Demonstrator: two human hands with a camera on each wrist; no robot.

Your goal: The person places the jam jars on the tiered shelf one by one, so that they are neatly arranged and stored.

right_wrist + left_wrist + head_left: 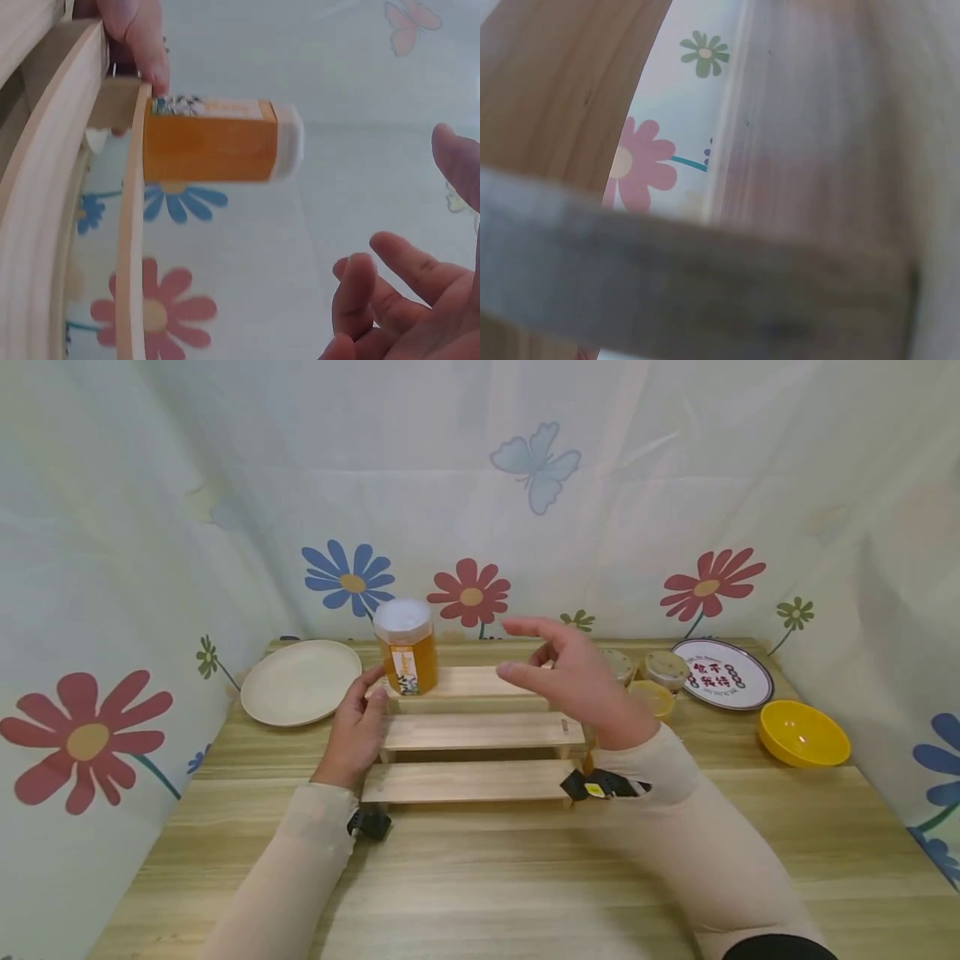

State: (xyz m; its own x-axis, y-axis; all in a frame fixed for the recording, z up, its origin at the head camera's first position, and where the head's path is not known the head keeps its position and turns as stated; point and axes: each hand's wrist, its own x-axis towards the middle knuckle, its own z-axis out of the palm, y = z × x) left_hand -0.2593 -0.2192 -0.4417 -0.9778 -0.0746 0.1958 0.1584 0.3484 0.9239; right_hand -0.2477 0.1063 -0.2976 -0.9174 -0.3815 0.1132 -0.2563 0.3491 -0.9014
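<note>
A three-tier wooden step rack (480, 781) stands on the table. On the left part of its top step is an upright honey jar (412, 664), amber with a white lid and a label. My left hand (356, 727) grips the rack's left end beside the jar, thumb toward the top step. Raised over the rack's right side, my right hand (577, 681) holds nothing, its thumb and index finger spread apart. The jar (210, 142) appears sideways in the right wrist view, apart from the right hand (412, 300). Blurred wood (705, 277) fills much of the left wrist view.
Behind my right hand are jars with patterned lids (665, 668) and a small yellow container (651, 699), partly hidden. A white plate with red characters (723, 674) and a yellow bowl (804, 735) lie right. A cream plate (300, 685) lies left. Floral cloth (450, 485) hangs behind.
</note>
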